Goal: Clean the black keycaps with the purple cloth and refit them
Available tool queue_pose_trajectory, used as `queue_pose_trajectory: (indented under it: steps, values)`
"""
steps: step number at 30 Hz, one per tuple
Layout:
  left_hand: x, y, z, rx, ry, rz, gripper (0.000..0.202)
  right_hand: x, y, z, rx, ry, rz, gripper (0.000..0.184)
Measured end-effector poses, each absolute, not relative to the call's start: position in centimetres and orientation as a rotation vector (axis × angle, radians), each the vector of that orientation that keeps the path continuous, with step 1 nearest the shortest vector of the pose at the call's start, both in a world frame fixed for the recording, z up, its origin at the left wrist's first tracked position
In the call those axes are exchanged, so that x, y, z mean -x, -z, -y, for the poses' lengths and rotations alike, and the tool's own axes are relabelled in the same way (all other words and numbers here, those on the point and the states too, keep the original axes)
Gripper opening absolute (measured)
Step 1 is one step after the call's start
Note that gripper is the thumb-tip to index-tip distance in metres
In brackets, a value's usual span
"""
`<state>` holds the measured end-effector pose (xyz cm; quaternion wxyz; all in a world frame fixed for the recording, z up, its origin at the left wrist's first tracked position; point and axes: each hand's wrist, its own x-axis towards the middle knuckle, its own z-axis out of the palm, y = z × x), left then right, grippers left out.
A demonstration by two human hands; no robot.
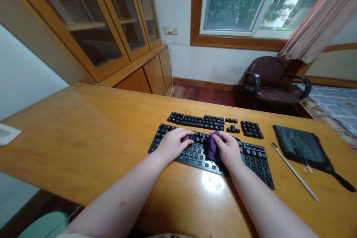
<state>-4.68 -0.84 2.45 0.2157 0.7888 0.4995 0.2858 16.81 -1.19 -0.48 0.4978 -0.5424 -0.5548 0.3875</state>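
Lying crosswise is the keyboard; right fingers pinch cloth.

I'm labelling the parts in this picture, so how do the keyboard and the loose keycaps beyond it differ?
The keyboard is one board with many bare key positions; the loose keycaps are separate pieces set out in groups.
The keyboard lies beneath the left hand and the right hand; the loose keycaps lie beyond both, untouched.
Both are black and rest on the table.
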Motion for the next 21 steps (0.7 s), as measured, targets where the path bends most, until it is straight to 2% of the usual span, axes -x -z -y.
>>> queue_pose_trajectory:
  steps: [9, 21]
  values:
    - [4.0, -1.7, 0.8, -2.338, -0.681, -1.402, 0.014, -16.8, 0.4, 1.2, 1.312, -0.936, 1.346, 0.028]
    - [3.8, -0.5, 0.7, -2.375, -0.703, -1.408, 0.014, -16.7, 0.4, 1.3, 1.3, -0.934, 1.363, 0.027]
